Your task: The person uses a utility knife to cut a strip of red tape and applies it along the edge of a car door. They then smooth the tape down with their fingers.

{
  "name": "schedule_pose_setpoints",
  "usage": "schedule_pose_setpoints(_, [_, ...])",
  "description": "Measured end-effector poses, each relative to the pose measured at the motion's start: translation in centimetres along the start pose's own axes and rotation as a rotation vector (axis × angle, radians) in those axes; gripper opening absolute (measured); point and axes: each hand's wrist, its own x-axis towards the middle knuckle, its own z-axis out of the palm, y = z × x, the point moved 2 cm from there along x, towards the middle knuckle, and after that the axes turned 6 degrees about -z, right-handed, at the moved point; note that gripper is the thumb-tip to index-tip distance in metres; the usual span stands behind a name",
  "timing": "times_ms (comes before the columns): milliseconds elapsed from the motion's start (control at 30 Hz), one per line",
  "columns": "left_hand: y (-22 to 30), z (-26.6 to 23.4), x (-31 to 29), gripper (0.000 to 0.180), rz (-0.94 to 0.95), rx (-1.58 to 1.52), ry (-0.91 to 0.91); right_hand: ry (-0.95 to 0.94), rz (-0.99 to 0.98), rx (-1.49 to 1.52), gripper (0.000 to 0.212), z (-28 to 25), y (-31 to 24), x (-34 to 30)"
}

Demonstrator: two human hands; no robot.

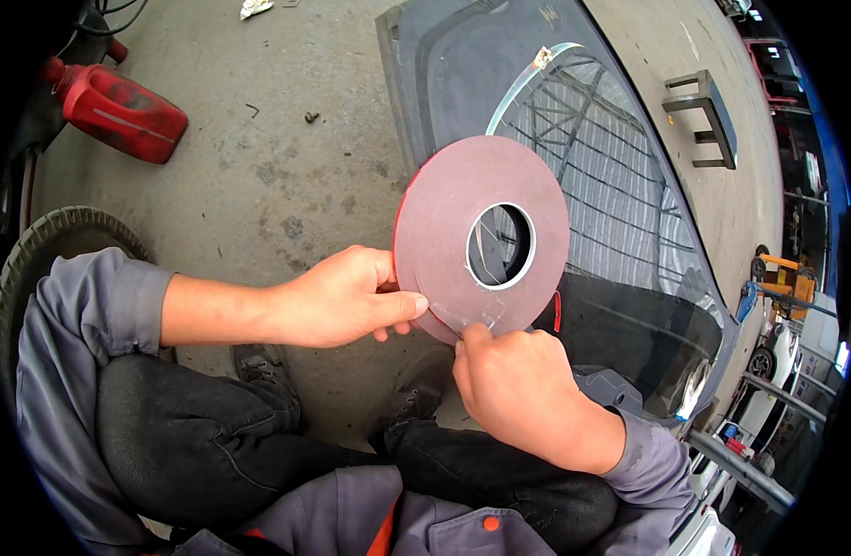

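A large flat roll of double-sided tape, brownish-pink with a red edge and a pale core ring, is held up in front of me. My left hand grips its left rim, thumb on the face and fingers behind. At the lower edge, my right hand is closed in a pinch against the roll; what lies between its fingertips is too small to make out. A short red strip shows just above the right hand. Behind the roll lies a dark vehicle door panel with a glass window.
A strip of clear-greenish film or trim curves along the glass edge. A red jug and a tyre are on the left. A small stool stands at the right, with vehicles beyond. My knees are bent below the roll.
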Motion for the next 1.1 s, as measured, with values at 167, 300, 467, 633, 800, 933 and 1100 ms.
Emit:
schedule_pose_setpoints(167, [0.20, 0.06, 0.04, 0.022, -0.015, 0.010, 0.003, 0.018, 0.002, -0.039, 0.019, 0.11, -0.06, -0.05])
schedule_pose_setpoints(300, [0.42, 0.15, 0.00, 0.021, -0.012, 0.029, 0.009, 0.031, -0.016, -0.063, 0.019, 0.28, -0.18, -0.06])
schedule_pose_setpoints(467, [0.64, 0.30, -0.11, 0.021, -0.011, 0.037, 0.031, 0.025, -0.035, -0.003, 0.020, -0.07, -0.22, -0.30])
schedule_pose_setpoints(633, [0.48, 0.30, -0.04, 0.021, -0.008, 0.033, 0.032, 0.044, -0.042, 0.029, 0.021, -0.08, -0.12, -0.26])
schedule_pose_setpoints(800, [0.58, 0.36, -0.08, 0.021, -0.022, 0.026, 0.034, 0.049, -0.051, 0.032, 0.021, -0.09, -0.04, -0.19])
schedule_pose_setpoints(933, [0.63, 0.34, -0.16, 0.021, -0.017, 0.028, 0.031, 0.041, -0.060, 0.043, 0.021, -0.12, 0.04, -0.12])
schedule_pose_setpoints(1100, [0.48, 0.39, -0.12, 0.021, -0.019, 0.023, 0.030, 0.021, -0.062, 0.057, 0.021, -0.08, 0.13, -0.08])
